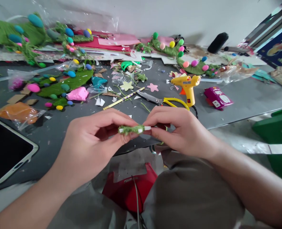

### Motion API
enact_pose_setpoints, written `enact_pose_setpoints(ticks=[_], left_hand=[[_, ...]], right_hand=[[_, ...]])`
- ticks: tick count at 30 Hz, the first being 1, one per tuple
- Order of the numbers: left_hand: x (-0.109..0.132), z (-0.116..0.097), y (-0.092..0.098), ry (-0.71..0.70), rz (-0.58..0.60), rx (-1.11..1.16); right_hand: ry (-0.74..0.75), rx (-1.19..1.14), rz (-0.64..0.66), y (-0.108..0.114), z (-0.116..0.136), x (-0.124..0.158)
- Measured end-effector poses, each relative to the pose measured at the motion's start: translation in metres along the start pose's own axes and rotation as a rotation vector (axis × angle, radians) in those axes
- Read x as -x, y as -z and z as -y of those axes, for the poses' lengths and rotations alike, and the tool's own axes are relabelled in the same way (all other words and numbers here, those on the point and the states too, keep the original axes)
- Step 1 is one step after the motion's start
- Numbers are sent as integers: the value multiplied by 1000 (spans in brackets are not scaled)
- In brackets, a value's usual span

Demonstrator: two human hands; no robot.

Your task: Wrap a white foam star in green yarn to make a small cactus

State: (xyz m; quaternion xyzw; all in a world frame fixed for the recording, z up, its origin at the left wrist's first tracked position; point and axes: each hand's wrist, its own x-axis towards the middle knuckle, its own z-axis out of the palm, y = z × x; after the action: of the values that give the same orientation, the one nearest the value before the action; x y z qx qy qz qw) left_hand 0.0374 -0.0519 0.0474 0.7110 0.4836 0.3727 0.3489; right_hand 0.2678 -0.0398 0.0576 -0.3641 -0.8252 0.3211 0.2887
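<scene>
Orange material [17, 112] inside a clear bag [39, 114], left of both hands [89, 135] [182, 127], a small green piece [130, 129] in their fingertip grip

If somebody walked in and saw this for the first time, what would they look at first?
Probably the small fuzzy green piece in the middle, held between the left hand and the right hand. Next might come the bright yellow glue gun, lying on the dark table just beyond the right hand. Then there are the colorful egg shapes dotted over green pieces along the back and left.
</scene>
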Motion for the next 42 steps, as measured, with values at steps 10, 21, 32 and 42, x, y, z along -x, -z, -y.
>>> enact_pose_setpoints(ticks=[10, 21, 32, 42], left_hand=[[-6, 3, 1, 304, 191, 359], [-7, 0, 0, 266, 465, 259], [-2, 9, -14, 55, 84, -227], [-5, 6, -12, 334, -48, 510]], right_hand=[[-50, -75, 11, 3, -6, -2], [29, -47, 213, 7, -11, -9], [-195, 79, 51, -6, -3, -11], [137, 506, -95, -16, 14, 4]])
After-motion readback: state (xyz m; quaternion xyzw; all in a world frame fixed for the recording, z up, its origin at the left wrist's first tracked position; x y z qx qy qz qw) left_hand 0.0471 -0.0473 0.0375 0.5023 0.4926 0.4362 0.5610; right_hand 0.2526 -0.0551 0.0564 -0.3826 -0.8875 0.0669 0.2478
